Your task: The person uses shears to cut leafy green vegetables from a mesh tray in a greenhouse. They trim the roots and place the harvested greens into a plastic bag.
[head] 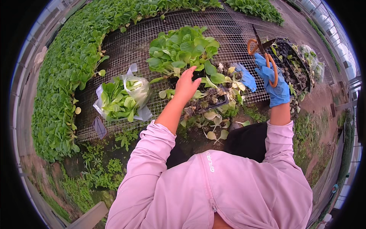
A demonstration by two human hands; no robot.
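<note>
My bare left hand (184,86) reaches to the near edge of a clump of leafy green seedlings (183,48). Its thumb and fingers are apart, and nothing shows between them. The seedlings stand in a black plug tray (224,101), mostly hidden by leaves and my hand; soil and wilted leaves cover its near right part. In a blue glove, my right hand (273,83) grips orange-handled scissors (274,70), blades parted and pointing away from me. Another blue glove (246,77) lies crumpled between the tray and my right hand.
A clear plastic bag (140,87) of picked leaves (117,98) rests left on the wire-mesh bench (125,51), near a dark flat device (99,127). Dense seedlings (63,94) line the left and back. At right are used black trays (300,63) and another bag (316,64). Discarded leaves (214,134) lie below.
</note>
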